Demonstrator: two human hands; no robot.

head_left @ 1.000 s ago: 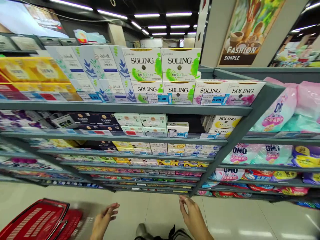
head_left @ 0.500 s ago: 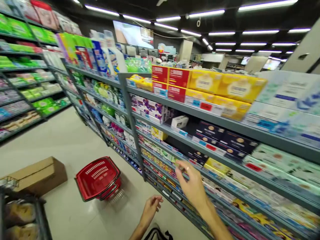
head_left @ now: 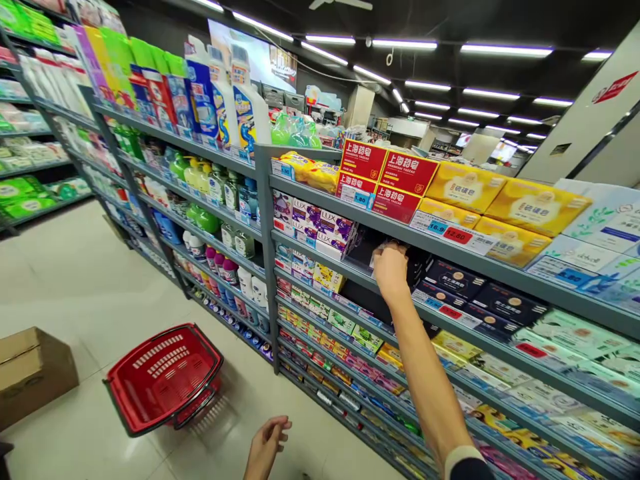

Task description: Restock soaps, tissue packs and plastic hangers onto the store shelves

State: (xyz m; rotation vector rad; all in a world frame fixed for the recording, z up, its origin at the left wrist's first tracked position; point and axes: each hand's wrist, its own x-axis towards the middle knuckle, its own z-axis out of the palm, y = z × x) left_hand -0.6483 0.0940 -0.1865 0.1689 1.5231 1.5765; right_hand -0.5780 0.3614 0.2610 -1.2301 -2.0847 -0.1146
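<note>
My right hand (head_left: 391, 269) reaches up into the second shelf from the top, its fingers curled onto a small white box (head_left: 379, 253) that lies among dark soap boxes (head_left: 456, 277); most of the white box is hidden by the hand. Purple LUX boxes (head_left: 320, 227) stand just left of it. Red boxes (head_left: 387, 175) and yellow boxes (head_left: 493, 200) fill the shelf above. My left hand (head_left: 267, 445) hangs low over the floor, fingers loosely bent, holding nothing.
A red shopping basket (head_left: 165, 375) stands tilted on the pale tiled floor at the lower left. A brown cardboard box (head_left: 33, 370) sits at the far left. Grey shelving (head_left: 265, 220) runs along the aisle with bottles further left; another shelf row (head_left: 35, 120) faces it.
The view has swung left along the aisle. My right hand has risen from the lower shelves to the second shelf and closed on the white box. My left hand stayed low.
</note>
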